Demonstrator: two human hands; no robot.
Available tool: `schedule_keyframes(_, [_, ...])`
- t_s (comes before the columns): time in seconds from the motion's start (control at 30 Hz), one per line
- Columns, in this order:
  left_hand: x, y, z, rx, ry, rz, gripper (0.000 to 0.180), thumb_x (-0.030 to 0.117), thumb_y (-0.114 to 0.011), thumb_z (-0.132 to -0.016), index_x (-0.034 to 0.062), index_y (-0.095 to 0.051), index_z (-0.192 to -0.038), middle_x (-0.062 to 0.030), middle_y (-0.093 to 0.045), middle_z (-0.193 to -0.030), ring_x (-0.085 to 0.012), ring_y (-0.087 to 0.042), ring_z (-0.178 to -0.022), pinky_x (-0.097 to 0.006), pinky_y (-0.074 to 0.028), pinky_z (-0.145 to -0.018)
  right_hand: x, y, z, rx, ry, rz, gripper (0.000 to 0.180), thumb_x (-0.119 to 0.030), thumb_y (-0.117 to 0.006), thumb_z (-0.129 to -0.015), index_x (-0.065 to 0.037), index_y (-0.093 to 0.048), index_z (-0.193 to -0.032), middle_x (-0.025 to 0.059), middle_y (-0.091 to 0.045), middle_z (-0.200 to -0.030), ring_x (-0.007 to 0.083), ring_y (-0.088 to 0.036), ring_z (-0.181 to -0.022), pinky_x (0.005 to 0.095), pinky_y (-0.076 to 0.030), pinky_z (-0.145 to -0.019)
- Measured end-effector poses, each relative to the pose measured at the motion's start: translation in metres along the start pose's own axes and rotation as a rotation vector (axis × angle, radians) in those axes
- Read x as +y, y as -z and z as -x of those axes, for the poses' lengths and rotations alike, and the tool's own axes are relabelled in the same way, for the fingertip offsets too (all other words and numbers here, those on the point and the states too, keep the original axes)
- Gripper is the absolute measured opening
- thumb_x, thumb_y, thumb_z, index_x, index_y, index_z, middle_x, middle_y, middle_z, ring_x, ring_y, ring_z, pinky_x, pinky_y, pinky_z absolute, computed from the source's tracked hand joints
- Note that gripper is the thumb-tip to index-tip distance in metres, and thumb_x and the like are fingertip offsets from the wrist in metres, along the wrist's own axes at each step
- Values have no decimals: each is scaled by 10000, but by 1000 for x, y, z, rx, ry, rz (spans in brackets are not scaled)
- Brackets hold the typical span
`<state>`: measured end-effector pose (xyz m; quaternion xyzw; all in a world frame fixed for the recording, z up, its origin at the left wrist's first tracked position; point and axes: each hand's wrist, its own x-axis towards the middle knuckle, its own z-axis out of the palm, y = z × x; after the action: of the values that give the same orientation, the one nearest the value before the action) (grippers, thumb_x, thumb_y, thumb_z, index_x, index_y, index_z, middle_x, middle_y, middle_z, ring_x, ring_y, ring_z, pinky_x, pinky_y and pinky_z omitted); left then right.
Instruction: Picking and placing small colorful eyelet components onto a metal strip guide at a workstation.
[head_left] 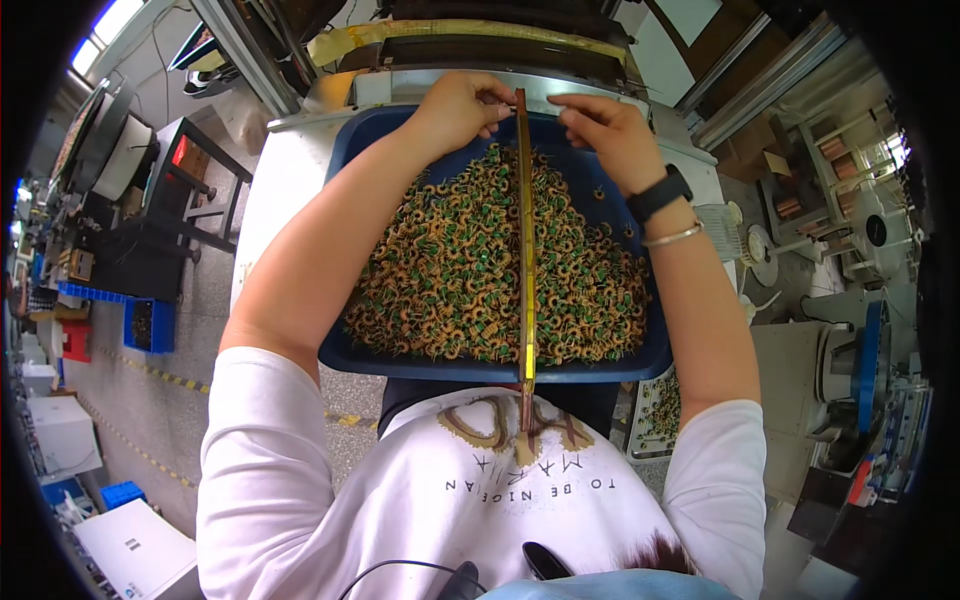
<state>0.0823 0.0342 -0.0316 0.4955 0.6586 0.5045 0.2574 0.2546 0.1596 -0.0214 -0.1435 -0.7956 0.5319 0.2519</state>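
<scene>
A long narrow metal rail (529, 240) lies lengthwise across a dark blue tray (335, 352), its near end reaching my shirt. Heaped in the tray on both sides of the rail are small wire-wound coils (440, 270), copper coloured with green cores and thin leads. My left hand (462, 112) is at the rail's far end, thumb and fingers pinched together beside it; what they hold is too small to name. Just right of that end is my right hand (608, 132), its index finger stretched toward the rail and thumb apart, with nothing visible between them.
Beyond the tray stands a machine with a yellowish wrapped bar (470, 30). A pale tray of coils (655, 415) sits lower at the right. Black metal stands (190, 200) and a blue bin (148, 325) are on the left; reels and equipment (865, 230) fill the right.
</scene>
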Motion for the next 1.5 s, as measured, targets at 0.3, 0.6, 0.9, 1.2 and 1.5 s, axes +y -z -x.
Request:
schedule_keyframes(0.3, [-10, -1, 7, -11, 7, 154, 183, 52, -586, -836, -18, -588, -1006, -77, -634, -884, -131, -624, -784, -226, -492, -651, 25, -14, -22, 42, 185, 401, 254, -165, -668, -778, -24, -632, -985, 87, -646, -753, 180, -616, -640, 288, -490, -578])
schedule_keyframes(0.6, [-10, -1, 7, -27, 1, 145, 184, 48, -568, -848, -20, -578, -1019, -81, -629, -933, -153, -635, -845, -231, -504, -670, 29, -14, -17, 30, 161, 282, 157, -128, -627, -805, -23, -633, -922, 84, -650, -794, 182, -621, -716, 283, -481, -635])
schedule_keyframes(0.9, [-10, -2, 10, -22, -39, 82, 179, 43, -568, -850, -29, -578, -1013, -85, -625, -939, -156, -631, -867, -242, -518, -706, 29, -20, -11, 14, 150, 254, 170, -131, -648, -786, -15, -638, -909, 70, -656, -767, 141, -624, -681, 270, -490, -628])
schedule_keyframes(1.2, [-7, -1, 11, -89, -27, 143, 198, 29, -591, -831, -25, -585, -1021, -76, -623, -899, -122, -610, -802, -244, -519, -691, 20, -16, -12, 17, 210, 409, 182, -113, -657, -780, -24, -656, -938, 72, -657, -855, 140, -619, -756, 251, -489, -678])
schedule_keyframes(1.5, [-1, -4, 16, -81, -12, 361, 210, 74, -606, -834, 49, -604, -1042, -8, -581, -824, -60, -540, -680, -190, -448, -612, 2, -20, -4, -14, 264, 198, 181, -109, -670, -758, -27, -633, -915, 73, -650, -793, 159, -631, -744, 260, -489, -661])
